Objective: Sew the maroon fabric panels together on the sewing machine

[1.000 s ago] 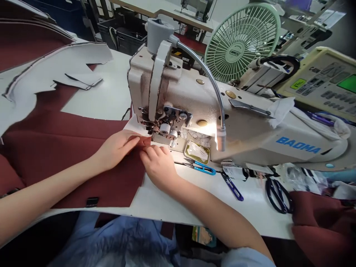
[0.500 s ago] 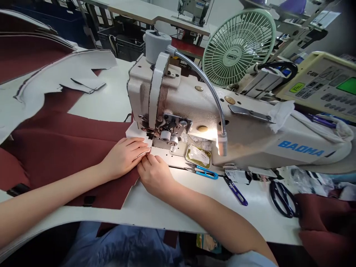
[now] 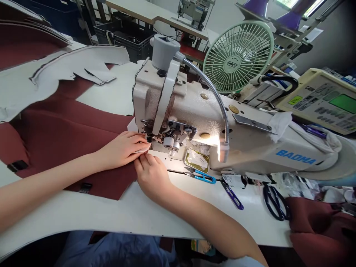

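Observation:
Dark red fabric [image 3: 72, 129] with a pale backing lies on the sewing machine table, its right edge at the needle area. My left hand [image 3: 125, 149] rests flat on it, fingers stretched towards the presser foot of the sewing machine [image 3: 155, 89]. A small whitish edge shows under those fingers. My right hand [image 3: 152, 172] is closed, its fingers pinching the fabric edge just beside the left fingertips. The pinched edge is mostly hidden. Black clips [image 3: 85, 187] sit on the fabric's near side.
Blue thread snips [image 3: 204, 177], a small tin [image 3: 197, 160], purple snips [image 3: 233, 195] and dark-handled scissors [image 3: 276, 202] lie right of my hands. White-backed pieces [image 3: 80, 63] lie at the left. A green fan [image 3: 237, 57] and a control panel [image 3: 322, 100] stand behind.
The fabric has moved forward past the needle area, and both hands have travelled with it, closer to the presser foot. The camera view has shifted slightly.

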The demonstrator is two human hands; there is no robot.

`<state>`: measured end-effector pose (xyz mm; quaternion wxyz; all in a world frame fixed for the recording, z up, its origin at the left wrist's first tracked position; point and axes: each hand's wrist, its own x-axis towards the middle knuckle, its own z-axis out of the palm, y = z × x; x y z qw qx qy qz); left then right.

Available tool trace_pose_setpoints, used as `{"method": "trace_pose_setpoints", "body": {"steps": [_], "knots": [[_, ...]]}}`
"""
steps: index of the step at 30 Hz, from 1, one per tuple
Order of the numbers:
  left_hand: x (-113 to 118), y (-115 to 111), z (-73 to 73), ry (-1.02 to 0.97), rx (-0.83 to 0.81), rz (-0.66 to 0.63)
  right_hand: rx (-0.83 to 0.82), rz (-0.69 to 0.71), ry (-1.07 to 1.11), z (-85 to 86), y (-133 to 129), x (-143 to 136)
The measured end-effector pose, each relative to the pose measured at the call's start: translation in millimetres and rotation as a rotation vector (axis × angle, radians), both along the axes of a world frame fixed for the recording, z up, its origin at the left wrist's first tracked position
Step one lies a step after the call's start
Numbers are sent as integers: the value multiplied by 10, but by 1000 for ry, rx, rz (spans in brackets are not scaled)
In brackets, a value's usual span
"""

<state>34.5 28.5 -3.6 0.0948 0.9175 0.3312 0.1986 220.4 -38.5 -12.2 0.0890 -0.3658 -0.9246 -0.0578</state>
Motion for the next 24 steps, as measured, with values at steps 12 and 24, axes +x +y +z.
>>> {"method": "trace_pose_setpoints", "body": {"steps": [12,24], "knots": [[-62,-40,-105,-44,213,-113,82,84,71,-63,-160,65],[-82,198,-68,-3,166,-117,-33,74,185,-21,-87,104]]}}
